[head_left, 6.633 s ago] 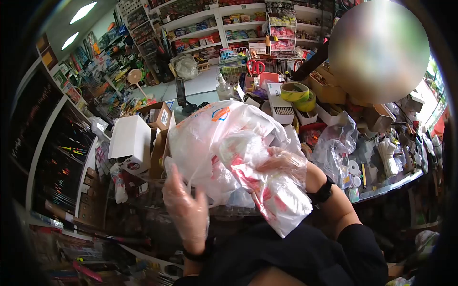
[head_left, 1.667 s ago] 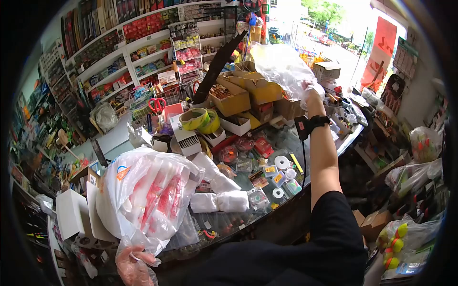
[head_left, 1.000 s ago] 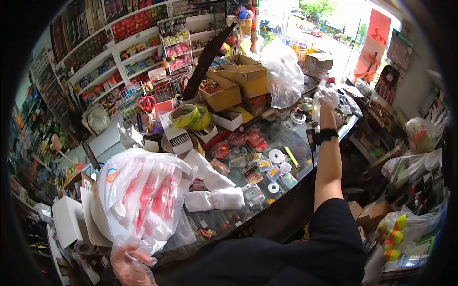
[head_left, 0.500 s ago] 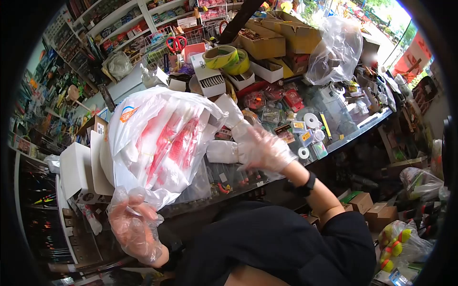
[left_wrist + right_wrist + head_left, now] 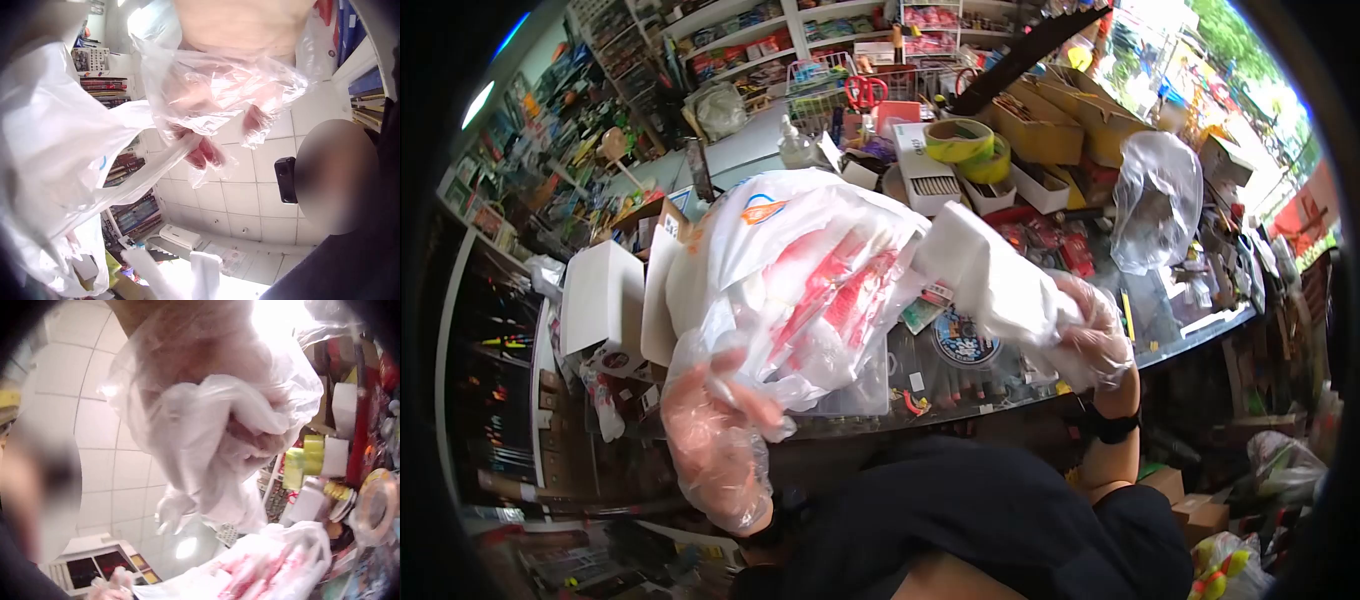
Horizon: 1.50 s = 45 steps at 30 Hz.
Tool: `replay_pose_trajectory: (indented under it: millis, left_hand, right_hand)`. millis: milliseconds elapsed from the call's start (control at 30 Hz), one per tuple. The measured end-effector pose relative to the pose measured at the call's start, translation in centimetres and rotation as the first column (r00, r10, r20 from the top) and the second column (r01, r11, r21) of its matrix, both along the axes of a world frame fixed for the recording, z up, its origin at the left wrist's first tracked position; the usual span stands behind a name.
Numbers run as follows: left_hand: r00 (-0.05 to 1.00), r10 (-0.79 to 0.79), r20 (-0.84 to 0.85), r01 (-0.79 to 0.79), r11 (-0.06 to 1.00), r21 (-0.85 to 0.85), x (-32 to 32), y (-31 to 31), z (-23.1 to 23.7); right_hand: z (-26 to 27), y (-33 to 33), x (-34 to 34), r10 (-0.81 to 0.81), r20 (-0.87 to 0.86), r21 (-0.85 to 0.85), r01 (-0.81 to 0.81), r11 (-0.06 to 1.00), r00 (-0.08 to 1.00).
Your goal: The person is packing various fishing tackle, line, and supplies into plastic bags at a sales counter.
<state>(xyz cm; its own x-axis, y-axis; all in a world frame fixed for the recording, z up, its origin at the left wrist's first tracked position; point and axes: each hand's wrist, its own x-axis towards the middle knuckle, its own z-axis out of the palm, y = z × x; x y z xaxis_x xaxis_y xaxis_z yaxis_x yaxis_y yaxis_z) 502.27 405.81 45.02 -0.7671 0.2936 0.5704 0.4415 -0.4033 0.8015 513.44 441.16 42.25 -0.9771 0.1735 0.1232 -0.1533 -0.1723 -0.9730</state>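
Note:
A large white plastic carrier bag (image 5: 750, 260) with an orange and blue logo stands on the glass counter. Its mouth gapes, showing red-and-white folded plastic packs (image 5: 835, 290) inside. My left hand (image 5: 725, 440), in a clear disposable glove, grips a handle of the bag at its near left side; the left wrist view shows the handle strap (image 5: 156, 169) running into the curled fingers. Gloved too, my right hand (image 5: 1092, 335) grips the end of a white folded plastic bundle (image 5: 990, 275), held above the counter just right of the bag. In the right wrist view the bundle (image 5: 200, 437) hangs from curled fingers.
Behind the bag are a white carton (image 5: 925, 165), yellow-green tape rolls (image 5: 970, 150) and brown boxes (image 5: 1040, 125). A clear plastic bag (image 5: 1155, 205) lies farther right. A white box (image 5: 605, 310) stands at the left. The glass counter's front edge (image 5: 1000, 408) runs before me.
My right hand has come back from the counter's far right end, picked up the white bundle from the glass and lifted it toward the bag. My left hand keeps hold of the carrier bag's handle.

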Motion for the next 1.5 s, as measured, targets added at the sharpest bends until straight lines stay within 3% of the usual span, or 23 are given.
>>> replay_pose_trajectory:
  millis: [33, 100, 167, 200, 233, 333, 433, 500, 567, 633, 700, 767, 800, 867, 967, 1033, 1100, 1133, 1167, 1233, 1333, 1433, 1500]
  left_hand:
    - [0.999, -0.049, 0.021, 0.048, 0.997, 0.054, 0.2, 0.7, 0.4]
    - [0.988, -0.154, -0.025, 0.156, 0.984, 0.087, 0.2, 1.6, 1.0]
    - [0.978, -0.207, -0.032, 0.209, 0.974, 0.087, 0.2, 2.2, 1.3]
    - [0.971, -0.235, -0.035, 0.237, 0.968, 0.083, 0.3, 2.4, 1.5]
    - [0.965, -0.258, -0.038, 0.260, 0.963, 0.075, 0.2, 2.6, 1.5]
    - [0.950, -0.310, -0.036, 0.312, 0.950, 0.032, 0.4, 2.6, 1.1]
    - [0.931, -0.362, -0.042, 0.361, 0.932, -0.032, 0.7, 2.8, 0.9]
    - [0.926, -0.374, -0.049, 0.371, 0.926, -0.072, 0.9, 2.8, 0.4]
    - [0.944, -0.328, -0.043, 0.315, 0.930, -0.189, 0.0, 3.2, 0.0]
    - [0.962, -0.269, -0.053, 0.242, 0.924, -0.295, -1.5, 4.4, -0.9]
    - [0.931, 0.087, -0.355, -0.251, 0.858, -0.449, -3.6, 6.2, -2.6]
    - [0.893, 0.188, -0.408, -0.391, 0.773, -0.499, -5.9, 7.0, -3.8]
    - [0.839, 0.276, -0.469, -0.519, 0.665, -0.537, -6.6, 7.5, -3.9]
    - [0.881, 0.227, -0.414, -0.454, 0.650, -0.610, -6.7, 8.2, -3.7]
    - [0.904, 0.206, -0.374, -0.416, 0.626, -0.660, -5.9, 9.2, -3.2]
    - [0.669, 0.217, -0.710, -0.683, 0.557, -0.473, -6.0, 9.6, -4.1]
    - [0.751, 0.211, -0.626, -0.620, 0.554, -0.556, -5.4, 10.2, -5.0]
    - [0.810, 0.209, -0.548, -0.524, 0.678, -0.515, -5.4, 10.9, -5.9]
    - [0.865, 0.190, -0.465, -0.418, 0.784, -0.459, -5.5, 11.3, -6.8]
    - [0.841, 0.099, -0.531, -0.420, 0.739, -0.528, -5.9, 11.9, -7.6]
    - [0.967, 0.015, -0.256, -0.229, 0.500, -0.835, -6.0, 13.4, -8.1]
    - [0.952, -0.050, 0.302, 0.189, 0.873, -0.450, -6.0, 14.6, -8.1]
    - [0.820, -0.173, 0.545, 0.294, 0.945, -0.143, -6.1, 15.2, -8.1]
  right_hand:
    - [0.5, -0.8, 0.0, 0.092, -0.031, -0.149, -0.095, 0.984, 0.995]
    - [2.5, -1.2, -2.9, 0.363, -0.018, 0.519, -0.301, 0.800, 0.932]
    - [1.9, -3.6, -7.2, 0.536, 0.094, 0.601, -0.477, 0.641, 0.839]
    - [2.3, -5.0, -9.1, 0.540, 0.110, 0.643, -0.474, 0.602, 0.835]
    - [-0.4, -5.6, -12.7, 0.605, -0.177, 0.715, -0.320, 0.621, 0.777]
    - [1.2, -9.0, -20.1, 0.557, 0.107, 0.690, -0.465, 0.555, 0.823]
    - [2.9, -13.3, -22.5, 0.420, -0.042, 0.981, -0.042, 0.189, 0.907]
    - [3.3, -15.5, -23.8, 0.355, 0.069, 0.987, -0.115, 0.111, 0.932]
    - [-1.1, -17.7, -27.5, -0.037, -0.025, 0.939, 0.036, 0.342, 0.999]
    - [-0.9, -16.7, -27.0, -0.061, 0.008, 0.948, 0.012, 0.317, 0.998]
    - [-1.4, -14.9, -25.7, -0.077, 0.044, 0.956, -0.019, 0.293, 0.996]
    - [-3.0, -11.6, -23.8, 0.183, -0.302, 0.868, 0.191, 0.458, 0.936]
    - [-2.8, -11.0, -22.8, 0.085, -0.255, 0.909, 0.209, 0.360, 0.963]
    - [-2.6, -9.0, -18.2, -0.085, -0.458, 0.760, 0.440, 0.478, 0.885]
    - [-1.5, -6.6, -13.2, -0.429, -0.476, 0.754, 0.607, 0.251, 0.768]
    - [-4.3, -5.0, -13.3, -0.520, -0.366, 0.840, 0.515, 0.173, 0.772]
    - [-6.4, -4.1, -13.3, -0.502, -0.254, 0.841, 0.445, 0.306, 0.827]
    - [-6.7, -3.8, -13.2, -0.455, -0.147, 0.827, 0.361, 0.431, 0.878]
    - [-7.1, -4.2, -13.4, -0.453, -0.333, 0.710, 0.536, 0.456, 0.827]
    - [-6.2, -5.4, -13.5, -0.450, -0.233, 0.767, 0.447, 0.460, 0.862]
    - [-4.4, -8.1, -11.4, -0.182, -0.299, 0.794, 0.350, 0.497, 0.937]
    - [-3.2, -7.7, -10.1, -0.016, -0.328, 0.729, 0.264, 0.632, 0.944]
    - [-3.7, -6.8, -8.9, 0.041, -0.326, 0.690, 0.208, 0.693, 0.945]
